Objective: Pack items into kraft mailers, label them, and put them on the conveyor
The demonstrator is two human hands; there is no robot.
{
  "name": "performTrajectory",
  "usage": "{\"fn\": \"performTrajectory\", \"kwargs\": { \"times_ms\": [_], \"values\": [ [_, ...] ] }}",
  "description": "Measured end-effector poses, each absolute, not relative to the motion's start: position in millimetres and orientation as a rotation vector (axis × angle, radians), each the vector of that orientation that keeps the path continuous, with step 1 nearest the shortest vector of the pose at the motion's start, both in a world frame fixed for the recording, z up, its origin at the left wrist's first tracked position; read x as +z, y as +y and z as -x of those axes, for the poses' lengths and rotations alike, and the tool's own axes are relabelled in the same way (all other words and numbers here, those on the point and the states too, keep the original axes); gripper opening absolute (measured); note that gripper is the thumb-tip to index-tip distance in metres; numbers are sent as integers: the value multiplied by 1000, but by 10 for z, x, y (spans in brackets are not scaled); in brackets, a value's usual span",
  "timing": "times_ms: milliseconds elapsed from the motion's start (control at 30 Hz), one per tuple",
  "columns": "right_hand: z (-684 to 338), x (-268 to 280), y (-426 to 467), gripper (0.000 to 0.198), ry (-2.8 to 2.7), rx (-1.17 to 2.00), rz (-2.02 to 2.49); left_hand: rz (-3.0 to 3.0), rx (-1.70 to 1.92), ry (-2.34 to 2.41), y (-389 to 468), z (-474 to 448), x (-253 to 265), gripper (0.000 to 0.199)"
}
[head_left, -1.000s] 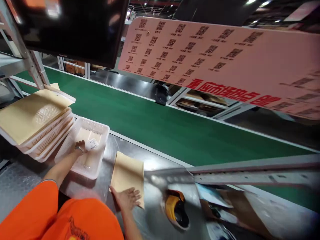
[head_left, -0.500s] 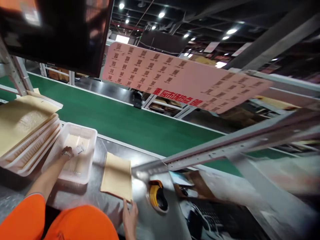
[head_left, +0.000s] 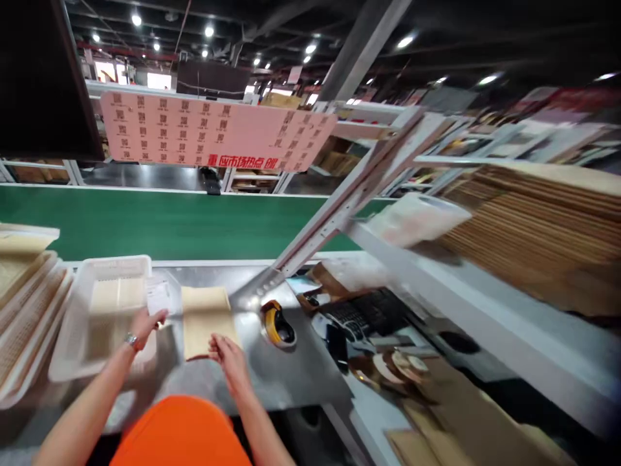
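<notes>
Pinching a small white slip (head_left: 158, 296) between thumb and fingers, the left hand (head_left: 145, 325) hovers at the right rim of the white basket (head_left: 72, 336). Just right of that basket, a tan padded envelope (head_left: 206, 318) lies flat on the steel table (head_left: 291, 372); the right hand (head_left: 228, 353), fingers loosely spread, touches its near edge. Farther right sits a yellow scanner (head_left: 276, 323).

green conveyor belt (head_left: 160, 223), pink sign (head_left: 213, 133), ceiling lights (head_left: 209, 30).

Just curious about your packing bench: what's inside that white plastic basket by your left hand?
The white basket holds a flat tan sheet, perhaps an envelope. The left hand, holding a small white slip, covers its near corner, so anything beneath stays hidden.
</notes>
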State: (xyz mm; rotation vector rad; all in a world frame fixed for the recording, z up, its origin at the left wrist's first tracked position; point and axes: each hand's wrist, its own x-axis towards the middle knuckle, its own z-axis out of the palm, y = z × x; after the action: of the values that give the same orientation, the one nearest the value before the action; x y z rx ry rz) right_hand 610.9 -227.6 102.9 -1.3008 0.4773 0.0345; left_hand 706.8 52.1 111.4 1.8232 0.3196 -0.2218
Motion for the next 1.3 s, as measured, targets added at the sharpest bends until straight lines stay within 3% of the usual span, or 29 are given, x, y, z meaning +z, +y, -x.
{"fn": "performTrajectory", "kwargs": {
  "times_ms": [233, 800, 1000, 1133, 1300],
  "values": [
    [-6082, 1569, -2147, 67, 327, 75, 1175, -1494, -335, 109, -620, -6538, 1361, 55],
    [-5896, 1560, -2285, 64, 356, 65, 1178, -1532, -442, 150, -762, -6385, 1373, 57],
    [-5908, 1486, -2138, 62, 455, 22, 1184, -1621, -516, 167, -647, -6411, 1377, 41],
    [-5820, 1383, -1954, 66, 562, -55, 1263, -1957, -244, 4, -473, -6301, 1281, 54],
    [-5634, 1148, -1846, 64, 632, -158, 1357, -2133, -182, -492, -339, -6303, 865, 27]
  ]
}}
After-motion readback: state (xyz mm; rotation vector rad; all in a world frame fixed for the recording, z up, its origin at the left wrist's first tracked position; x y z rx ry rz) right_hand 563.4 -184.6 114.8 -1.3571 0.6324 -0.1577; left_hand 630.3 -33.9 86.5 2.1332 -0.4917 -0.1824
